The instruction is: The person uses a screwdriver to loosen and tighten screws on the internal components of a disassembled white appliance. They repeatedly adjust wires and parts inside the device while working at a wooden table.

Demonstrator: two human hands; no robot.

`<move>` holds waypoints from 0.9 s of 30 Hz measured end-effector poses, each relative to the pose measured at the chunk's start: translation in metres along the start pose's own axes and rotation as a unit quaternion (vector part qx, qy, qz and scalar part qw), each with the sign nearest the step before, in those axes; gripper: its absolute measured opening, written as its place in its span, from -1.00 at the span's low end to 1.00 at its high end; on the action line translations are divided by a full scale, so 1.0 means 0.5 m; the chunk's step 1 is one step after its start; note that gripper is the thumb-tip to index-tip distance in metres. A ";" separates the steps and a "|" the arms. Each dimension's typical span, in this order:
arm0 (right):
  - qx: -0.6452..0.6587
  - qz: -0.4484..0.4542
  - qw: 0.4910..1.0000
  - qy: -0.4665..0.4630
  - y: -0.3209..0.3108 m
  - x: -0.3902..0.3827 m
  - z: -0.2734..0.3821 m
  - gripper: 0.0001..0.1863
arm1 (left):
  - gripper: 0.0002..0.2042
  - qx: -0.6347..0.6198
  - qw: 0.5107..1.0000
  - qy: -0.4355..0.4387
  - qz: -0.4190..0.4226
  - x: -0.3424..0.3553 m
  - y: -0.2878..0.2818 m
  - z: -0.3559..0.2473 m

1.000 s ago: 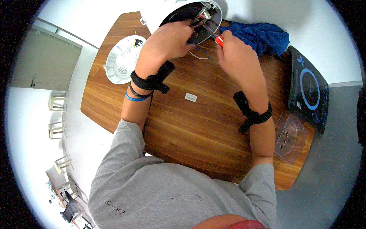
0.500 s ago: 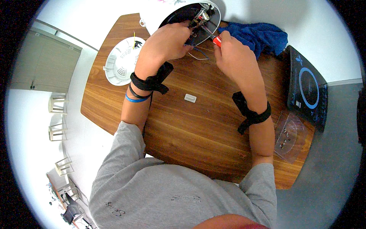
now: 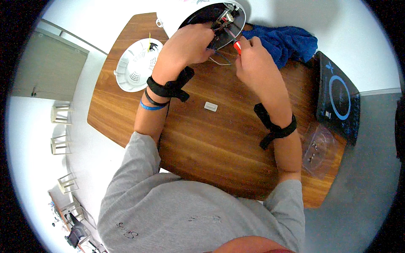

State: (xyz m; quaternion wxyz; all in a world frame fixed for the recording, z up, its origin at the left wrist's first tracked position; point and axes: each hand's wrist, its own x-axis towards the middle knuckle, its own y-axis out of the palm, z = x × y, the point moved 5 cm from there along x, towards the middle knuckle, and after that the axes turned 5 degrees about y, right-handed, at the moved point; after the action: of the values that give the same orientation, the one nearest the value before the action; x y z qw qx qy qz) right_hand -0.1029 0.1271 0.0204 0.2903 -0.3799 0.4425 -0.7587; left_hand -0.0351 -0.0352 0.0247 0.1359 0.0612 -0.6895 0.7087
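Observation:
A white round appliance (image 3: 171, 12), perhaps a rice cooker, lies on its side at the table's far edge with its underside facing me. Metal parts and wiring (image 3: 227, 17) show inside its dark opening. My right hand (image 3: 261, 63) is closed around a red-handled screwdriver (image 3: 238, 46), whose shaft points into the opening. At the opening's left side is my left hand (image 3: 187, 46), its bent fingers partly inside among the parts; what they hold is hidden. Loose thin wires (image 3: 221, 63) hang out beside its thumb.
A white vented base cover (image 3: 134, 69) lies left on the wooden table (image 3: 211, 147). A small white plastic piece (image 3: 211, 106) sits mid-table. To the right are a blue towel (image 3: 291, 42), a black induction cooktop (image 3: 337, 97) and a clear bag (image 3: 318, 154) with small screws.
My right hand and the screwdriver have shifted slightly left, and the handle stands a little steeper. My left hand has moved slightly right. The whole view has shifted a little.

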 end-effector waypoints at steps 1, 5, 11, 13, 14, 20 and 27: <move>-0.010 -0.007 1.000 -0.010 0.006 -0.001 0.001 -0.58 | -0.75 0.001 1.000 -0.001 0.000 0.000 0.002 0.001; -0.106 -0.037 0.992 -0.060 0.003 -0.019 0.047 -0.49 | -0.77 -0.003 1.000 -0.006 -0.008 -0.002 0.007 0.001; -0.165 -0.083 0.983 -0.018 0.060 -0.020 0.063 -0.42 | -0.79 -0.011 0.999 -0.044 0.031 0.010 0.003 -0.005; -0.148 -0.060 0.987 -0.013 0.049 -0.017 0.068 -0.48 | -0.79 -0.007 0.999 -0.044 0.025 0.011 0.004 -0.002; -0.138 -0.047 0.989 -0.009 0.042 -0.016 0.072 -0.51 | -0.79 -0.002 0.999 -0.037 0.017 0.012 0.010 -0.001; -0.012 -0.030 0.999 -0.011 -0.058 0.019 -0.009 -0.68 | -0.79 0.004 1.000 -0.027 -0.001 0.003 -0.002 -0.008; 0.101 -0.091 0.990 0.040 -0.046 0.009 -0.001 -0.71 | -0.71 -0.004 0.999 -0.035 0.000 0.007 -0.002 -0.009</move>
State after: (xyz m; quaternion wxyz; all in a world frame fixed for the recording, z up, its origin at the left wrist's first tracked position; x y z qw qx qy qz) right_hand -0.1079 0.1340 0.0424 0.2395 -0.3566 0.3383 -0.8373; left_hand -0.0377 -0.0306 0.0265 0.1121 0.0859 -0.6966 0.7035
